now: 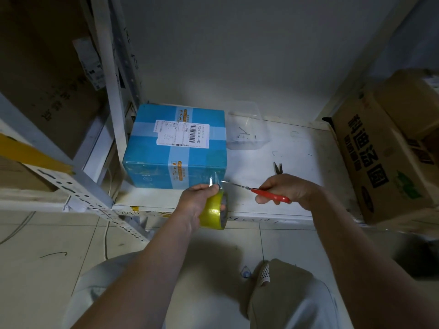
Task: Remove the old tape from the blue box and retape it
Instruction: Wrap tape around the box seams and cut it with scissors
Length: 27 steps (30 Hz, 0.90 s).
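- The shelf [285, 148] is a low white board, scuffed and marked, set just above a floor [47, 269] of pale square tiles; a plain white wall rises behind it.
- The box [174, 148] stands on the shelf at its left end, against a white perforated metal upright [114, 91]. It is a blue cuboid, glossy, crossed by pale tape bands, with a white barcode label [181, 135] on top.
- Right of the box, behind: a clear plastic tub [247, 124], rounded corners, small dark items inside.
- Right of the box, nearer the front: small dark pliers [278, 167] lying flat.
- Far right of the box: a brown cardboard carton [384, 167] with dark printed characters, tilted.
- Left hand [197, 203], in front of the box: it grips a tape roll [215, 211], yellowish and translucent; a clear strip [213, 180] runs from the roll up to the box's front face.
- Right hand [287, 188], right of the roll: fingers curled around red-handled scissors [259, 191], the metal blades pointing left and meeting the strip.
- Below the box, on the floor side: knees in pale grey trousers [292, 302].
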Available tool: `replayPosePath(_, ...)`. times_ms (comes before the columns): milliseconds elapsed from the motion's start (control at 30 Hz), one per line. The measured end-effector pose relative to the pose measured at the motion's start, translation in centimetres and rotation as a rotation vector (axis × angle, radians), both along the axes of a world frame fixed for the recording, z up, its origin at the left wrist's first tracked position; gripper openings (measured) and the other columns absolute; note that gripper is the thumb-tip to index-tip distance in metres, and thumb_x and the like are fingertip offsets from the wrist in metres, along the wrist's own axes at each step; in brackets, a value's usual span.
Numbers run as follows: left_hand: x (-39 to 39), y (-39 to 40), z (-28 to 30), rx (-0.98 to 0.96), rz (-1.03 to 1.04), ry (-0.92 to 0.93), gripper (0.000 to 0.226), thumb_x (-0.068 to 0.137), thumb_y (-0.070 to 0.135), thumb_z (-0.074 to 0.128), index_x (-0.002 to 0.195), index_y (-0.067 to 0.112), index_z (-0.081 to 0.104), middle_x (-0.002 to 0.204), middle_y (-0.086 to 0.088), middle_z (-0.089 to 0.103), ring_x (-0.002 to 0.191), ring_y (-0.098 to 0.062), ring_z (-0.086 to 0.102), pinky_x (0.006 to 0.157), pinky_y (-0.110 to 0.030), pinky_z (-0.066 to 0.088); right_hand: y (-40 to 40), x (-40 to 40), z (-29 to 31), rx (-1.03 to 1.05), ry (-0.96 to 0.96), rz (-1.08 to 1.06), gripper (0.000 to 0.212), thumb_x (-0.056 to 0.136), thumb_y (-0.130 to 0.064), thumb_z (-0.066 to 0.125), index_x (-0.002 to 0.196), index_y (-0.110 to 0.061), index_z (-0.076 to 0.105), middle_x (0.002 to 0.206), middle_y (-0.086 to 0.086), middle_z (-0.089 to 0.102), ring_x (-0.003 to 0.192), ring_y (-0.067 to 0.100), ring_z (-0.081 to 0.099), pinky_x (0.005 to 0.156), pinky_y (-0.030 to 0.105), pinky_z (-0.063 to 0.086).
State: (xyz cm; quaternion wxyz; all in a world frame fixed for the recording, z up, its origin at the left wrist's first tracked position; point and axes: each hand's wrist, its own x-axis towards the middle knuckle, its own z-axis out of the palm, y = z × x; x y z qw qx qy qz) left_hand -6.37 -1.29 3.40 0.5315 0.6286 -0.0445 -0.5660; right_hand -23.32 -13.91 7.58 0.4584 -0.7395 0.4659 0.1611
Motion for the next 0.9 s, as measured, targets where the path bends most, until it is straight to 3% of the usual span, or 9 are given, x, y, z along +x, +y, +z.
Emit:
replayPosePath(133,0.2,0.0,-0.1,0.020,0.011,-0.007,0.013,0.080,0.012,0.072,0.089,0.011,0.062,0.051,0.003,0.066,0.037,-0.009,0.061,0.035,-0.020,0.047,-0.2,1.3,-0.1,0.012,0.000,-0.004,0.039,0.080,-0.035,0.070,0.104,-0.005,0.069,0.080,0.005,0.060,0.076,0.017,0.048,0.060,0.024,0.036)
replayPosePath(300,0.2,0.0,-0.3,0.030,0.008,-0.041,0.011,0.080,0.010,0.072,0.080,0.013,0.061,0.073,-0.004,0.064,0.035,-0.007,0.059,0.033,-0.017,0.044,-0.5,2.9,-0.2,0.003,-0.013,-0.005,0.036,0.079,-0.034,0.070,0.101,-0.006,0.071,0.079,0.004,0.062,0.073,0.016,0.049,0.057,0.023,0.035)
replayPosePath(467,0.6,0.0,-0.9,0.053,-0.024,-0.122,0.011,0.077,0.019,0.076,0.083,0.018,0.066,0.094,-0.006,0.069,0.069,-0.016,0.068,0.062,-0.029,0.056,-0.7,3.9,-0.5,-0.020,-0.002,0.024,0.033,0.081,-0.032,0.070,0.101,-0.006,0.072,0.086,0.005,0.066,0.074,0.015,0.052,0.062,0.023,0.042)
replayPosePath(600,0.7,0.2,-0.8,0.055,-0.040,-0.124,0.011,0.078,0.018,0.074,0.084,0.016,0.066,0.083,-0.003,0.067,0.053,-0.012,0.064,0.046,-0.020,0.048,-0.8,3.8,-1.0,-0.059,0.002,0.056,0.034,0.078,-0.035,0.072,0.098,-0.007,0.072,0.098,0.010,0.069,0.081,0.020,0.056,0.070,0.028,0.048)
replayPosePath(733,0.9,0.2,-0.5,0.061,-0.062,-0.145,0.010,0.078,0.017,0.074,0.079,0.017,0.064,0.085,-0.006,0.067,0.061,-0.015,0.064,0.054,-0.022,0.048,-0.7,3.5,-1.0,-0.084,-0.034,0.081,0.016,0.080,-0.030,0.072,0.087,-0.017,0.068,0.082,0.000,0.065,0.068,0.015,0.055,0.058,0.017,0.046)
replayPosePath(833,1.0,0.4,0.2,0.047,-0.086,-0.136,0.009,0.081,0.012,0.071,0.083,0.012,0.063,0.072,-0.004,0.061,0.035,-0.004,0.057,0.034,-0.013,0.042,-0.6,3.5,-1.3,-0.122,-0.040,0.086,0.013,0.079,-0.029,0.073,0.083,-0.020,0.065,0.074,-0.007,0.061,0.063,0.013,0.055,0.052,0.013,0.043)
replayPosePath(900,1.1,0.6,0.5,0.058,-0.120,-0.145,0.009,0.081,0.010,0.071,0.087,0.010,0.063,0.070,-0.003,0.061,0.030,-0.002,0.053,0.030,-0.012,0.039,-0.5,3.4,-1.5,-0.125,-0.047,0.073,0.016,0.079,-0.029,0.073,0.086,-0.017,0.066,0.073,-0.006,0.061,0.063,0.013,0.054,0.052,0.014,0.043)
